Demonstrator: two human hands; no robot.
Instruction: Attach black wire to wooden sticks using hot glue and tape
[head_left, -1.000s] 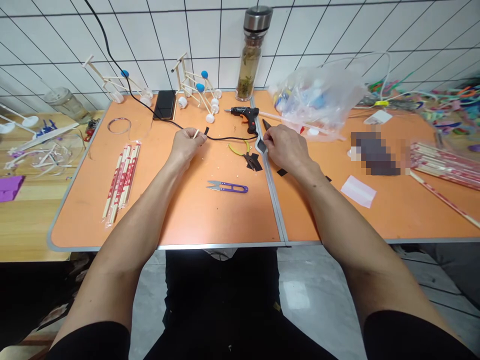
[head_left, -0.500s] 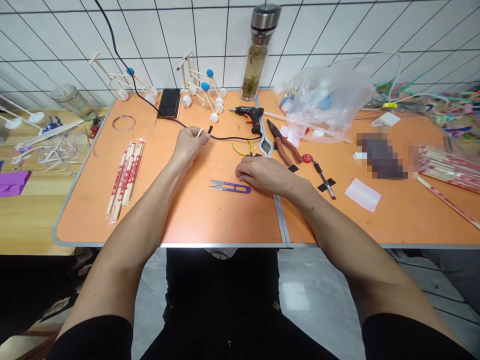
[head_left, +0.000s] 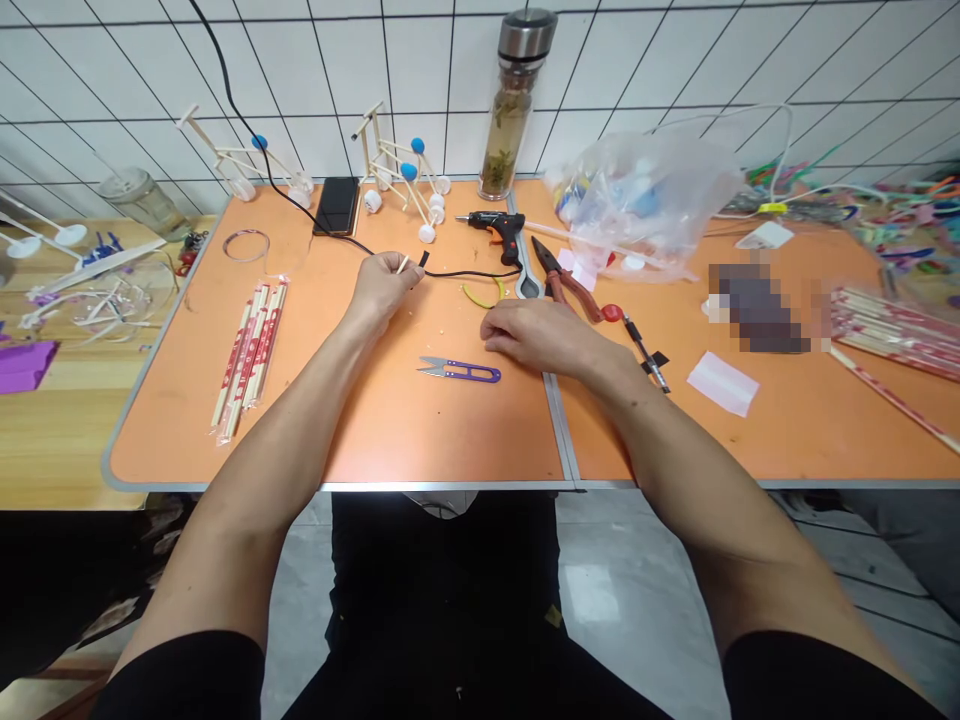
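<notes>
My left hand (head_left: 381, 283) is closed in a pinch on a short pale wooden stick (head_left: 403, 265). At its fingertips is a small black strip (head_left: 424, 259); whether it is attached to the stick I cannot tell. My right hand (head_left: 526, 334) is low over the table with its fingers curled inward, and what lies under them is hidden. Just beyond it are the yellow handles (head_left: 484, 296) of a small tool, its other end covered by the hand. Purple thread snips (head_left: 459, 370) lie in front, left of the right hand.
A black glue gun (head_left: 491, 222), red-handled pliers (head_left: 568, 280) and a glass tea bottle (head_left: 511, 120) stand or lie behind. Wrapped chopsticks (head_left: 251, 355) are at left. Stick frames (head_left: 397, 165) and a phone (head_left: 337, 206) are along the wall. A black cable (head_left: 337, 236) crosses the table.
My right hand has shifted slightly right and away from me, covering black pieces seen earlier beside the yellow handles. The left hand keeps its pinch on the stick, almost unmoved.
</notes>
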